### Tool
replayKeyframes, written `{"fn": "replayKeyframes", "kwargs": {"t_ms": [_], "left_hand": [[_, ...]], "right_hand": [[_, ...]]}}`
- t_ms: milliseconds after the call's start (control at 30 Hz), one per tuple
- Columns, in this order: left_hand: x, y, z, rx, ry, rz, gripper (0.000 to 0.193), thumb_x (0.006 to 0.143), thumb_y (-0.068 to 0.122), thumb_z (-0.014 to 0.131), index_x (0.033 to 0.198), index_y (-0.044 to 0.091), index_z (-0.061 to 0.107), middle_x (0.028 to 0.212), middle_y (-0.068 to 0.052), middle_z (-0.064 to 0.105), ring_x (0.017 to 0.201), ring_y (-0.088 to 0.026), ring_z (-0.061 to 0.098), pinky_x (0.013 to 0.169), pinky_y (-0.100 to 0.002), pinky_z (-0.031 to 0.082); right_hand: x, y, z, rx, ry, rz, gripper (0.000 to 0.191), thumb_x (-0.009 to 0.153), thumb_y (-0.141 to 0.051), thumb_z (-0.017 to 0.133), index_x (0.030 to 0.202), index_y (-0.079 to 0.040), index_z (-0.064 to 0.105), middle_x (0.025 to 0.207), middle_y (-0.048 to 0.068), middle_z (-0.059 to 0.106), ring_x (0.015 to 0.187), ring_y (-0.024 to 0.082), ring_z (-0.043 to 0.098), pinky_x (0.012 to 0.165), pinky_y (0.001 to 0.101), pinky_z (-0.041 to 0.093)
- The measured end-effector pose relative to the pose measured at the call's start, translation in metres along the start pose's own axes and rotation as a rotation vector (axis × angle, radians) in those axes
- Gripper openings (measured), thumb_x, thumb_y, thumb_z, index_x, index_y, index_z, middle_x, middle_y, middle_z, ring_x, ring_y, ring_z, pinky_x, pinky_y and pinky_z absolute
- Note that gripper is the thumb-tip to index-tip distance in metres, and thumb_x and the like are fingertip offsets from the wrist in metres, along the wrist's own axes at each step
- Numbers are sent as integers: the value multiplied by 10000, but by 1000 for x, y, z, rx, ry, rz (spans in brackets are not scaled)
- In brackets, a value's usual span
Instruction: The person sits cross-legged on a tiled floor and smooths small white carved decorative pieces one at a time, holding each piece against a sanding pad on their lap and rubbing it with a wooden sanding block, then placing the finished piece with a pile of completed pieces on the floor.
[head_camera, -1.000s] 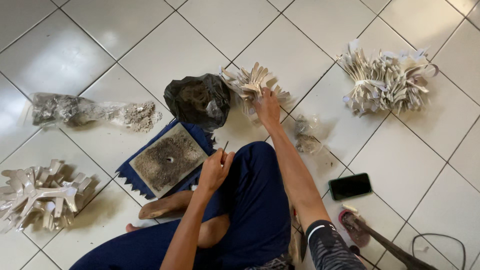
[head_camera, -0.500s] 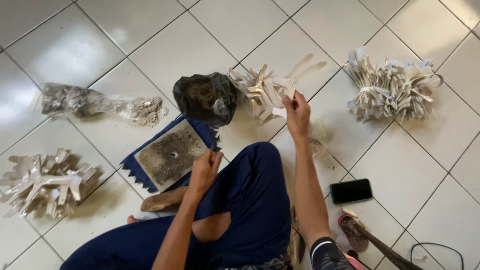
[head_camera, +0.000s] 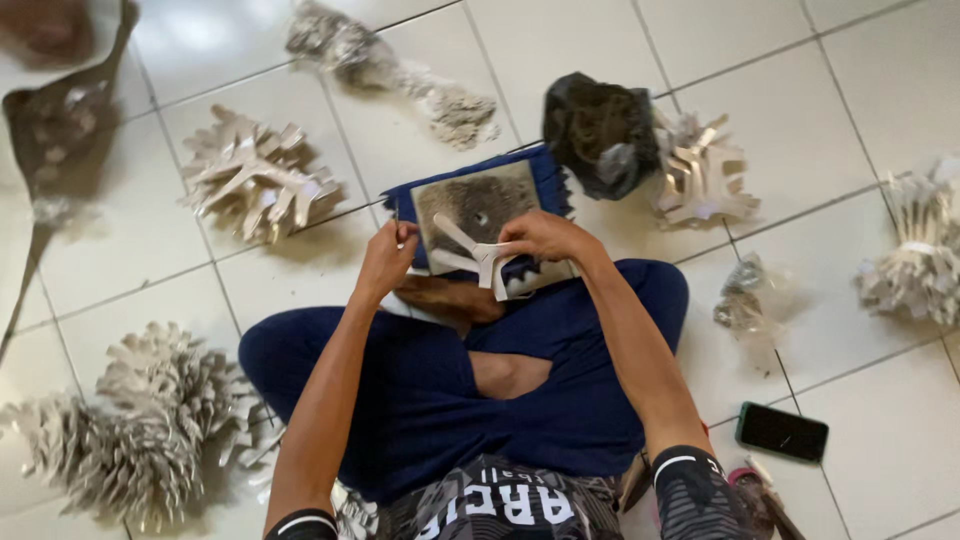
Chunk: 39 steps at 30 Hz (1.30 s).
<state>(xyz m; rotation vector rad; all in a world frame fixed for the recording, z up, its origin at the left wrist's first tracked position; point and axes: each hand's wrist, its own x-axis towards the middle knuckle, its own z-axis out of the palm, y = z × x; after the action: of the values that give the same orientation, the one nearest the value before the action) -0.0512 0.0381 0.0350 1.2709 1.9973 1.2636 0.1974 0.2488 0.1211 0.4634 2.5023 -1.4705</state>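
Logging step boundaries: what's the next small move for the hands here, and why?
Probably lower the pale Y-shaped piece flat onto the grey pad. The right hand holds it just over the pad, and the left hand waits beside it, pinching a thin tool.

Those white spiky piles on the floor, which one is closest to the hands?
The pile beside the dark bag, just above the right hand. The others lie farther out toward the edges.
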Motion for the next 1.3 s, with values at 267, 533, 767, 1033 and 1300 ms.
{"fn": "replayKeyframes", "kwargs": {"t_ms": [267,533,767,1033,1300], "left_hand": [[-18,-1,2,-43,-42,-177,291,881,140,754,872,11,493,954,-173,738,854,-312,723,756,-382,564],[-18,20,33,230,-27,116,327,828,161,790,947,4,528,971,-194,587,859,-438,610,701,-513,497],[-20,18,22,74,93,-142,175,968,160,670,911,15,591,817,-153,700,764,-393,674,700,-464,516],[-19,17,4,-471,209,-264,181,1061,110,472,1119,2,605,973,-82,741,841,-139,727,755,-298,592],[-24,38,-20,-270,329,-186,162,1011,83,667,1131,-14,716,966,-66,739,880,-155,705,795,-271,559]], "right_hand": [[33,37,10,-357,62,123,327,888,-293,602,1097,-112,776,997,153,742,916,368,678,785,497,523],[21,18,5,-570,137,174,305,866,-245,582,1038,-179,824,1033,79,766,1046,292,686,969,480,479],[1,-3,48,-456,599,-68,240,886,-192,711,1098,-84,743,1086,120,712,1054,318,654,907,457,467],[9,-63,170,-770,497,-63,701,652,-264,861,1269,12,672,1173,136,646,1024,303,590,844,393,499],[-13,-67,158,128,459,129,715,637,-297,794,1255,24,631,1197,191,655,1133,344,630,968,415,520]]}}
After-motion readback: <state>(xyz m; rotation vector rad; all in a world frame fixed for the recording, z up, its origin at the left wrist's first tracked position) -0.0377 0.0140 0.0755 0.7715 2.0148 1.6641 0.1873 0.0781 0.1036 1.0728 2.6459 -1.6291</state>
